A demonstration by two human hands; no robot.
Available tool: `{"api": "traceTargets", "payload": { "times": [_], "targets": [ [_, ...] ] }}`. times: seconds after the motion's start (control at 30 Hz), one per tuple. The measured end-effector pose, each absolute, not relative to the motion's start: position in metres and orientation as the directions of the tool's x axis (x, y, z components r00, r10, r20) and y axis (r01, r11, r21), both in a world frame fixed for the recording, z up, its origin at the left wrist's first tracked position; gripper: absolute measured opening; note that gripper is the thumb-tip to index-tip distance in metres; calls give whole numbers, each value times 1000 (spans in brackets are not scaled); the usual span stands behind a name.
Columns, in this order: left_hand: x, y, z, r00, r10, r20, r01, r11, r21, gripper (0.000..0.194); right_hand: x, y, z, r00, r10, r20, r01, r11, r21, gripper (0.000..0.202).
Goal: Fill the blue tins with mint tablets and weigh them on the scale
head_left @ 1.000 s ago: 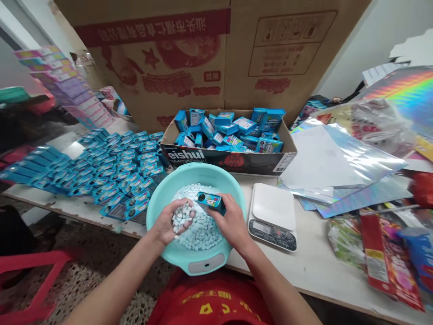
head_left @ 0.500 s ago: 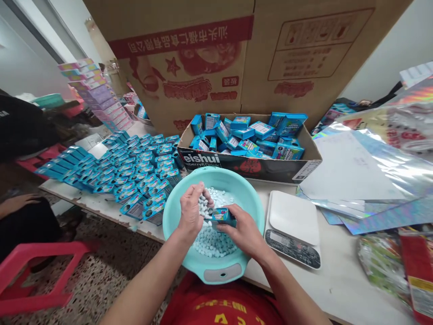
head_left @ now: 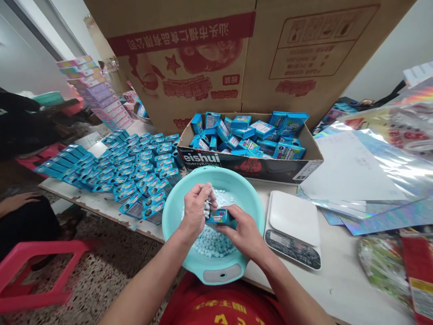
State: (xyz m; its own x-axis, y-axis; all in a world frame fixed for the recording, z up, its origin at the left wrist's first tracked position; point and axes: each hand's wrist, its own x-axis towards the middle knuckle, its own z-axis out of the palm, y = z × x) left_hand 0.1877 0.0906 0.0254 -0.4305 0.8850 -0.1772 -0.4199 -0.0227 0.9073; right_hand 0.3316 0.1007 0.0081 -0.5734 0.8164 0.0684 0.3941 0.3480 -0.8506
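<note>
A small blue candy box (head_left: pixel 217 216) is gripped by my right hand (head_left: pixel 244 227) above a turquoise basin (head_left: pixel 252 201). Beside the box's left end, my left hand (head_left: pixel 196 204) is curled closed around several pale candies (head_left: pixel 206 208), some showing between palm and fingertips. Its fingertips come close to the box's far edge; whether they touch it I cannot tell. Below both hands, a heap of pale blue candies (head_left: pixel 214 243) lies in the basin. Part of the heap is hidden by my hands.
Rows of upright blue boxes (head_left: pixel 135 169) stand on the table at left. Behind the basin, a carton (head_left: pixel 237 164) holds more boxes. At right are a white scale (head_left: pixel 293 219) and shiny sheets (head_left: pixel 355 171). A pink stool (head_left: pixel 43 253) and a seated person (head_left: pixel 25 216) are at left.
My left hand has shifted slightly right, nearer the box, and its fingers have drawn in more over the candies. The box has tipped slightly and moved a little left.
</note>
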Motion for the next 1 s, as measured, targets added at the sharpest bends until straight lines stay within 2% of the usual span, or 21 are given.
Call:
{"api": "traceTargets", "payload": {
  "times": [0.27,0.47,0.7,0.8,0.9,1.0],
  "targets": [
    [190,89,28,-439,885,-155,-416,-47,908,29,331,101,8,-547,833,81,379,333,-863,26],
    [191,90,30,-450,867,-217,-433,1,901,32,333,102,9,-557,827,84,350,325,-878,26],
    [191,86,44,-454,883,-119,-375,-68,924,28,333,94,22,-545,828,133,296,339,-893,23],
    [190,87,44,-428,900,-81,-332,-74,940,26,331,92,21,-521,847,105,324,310,-894,22],
    [188,89,42,-392,910,-138,-388,-27,921,24,333,92,20,-528,846,73,318,277,-906,24],
    [183,89,46,-402,907,-127,-467,-84,880,22,338,93,22,-526,848,67,271,241,-932,25]
  ]
}}
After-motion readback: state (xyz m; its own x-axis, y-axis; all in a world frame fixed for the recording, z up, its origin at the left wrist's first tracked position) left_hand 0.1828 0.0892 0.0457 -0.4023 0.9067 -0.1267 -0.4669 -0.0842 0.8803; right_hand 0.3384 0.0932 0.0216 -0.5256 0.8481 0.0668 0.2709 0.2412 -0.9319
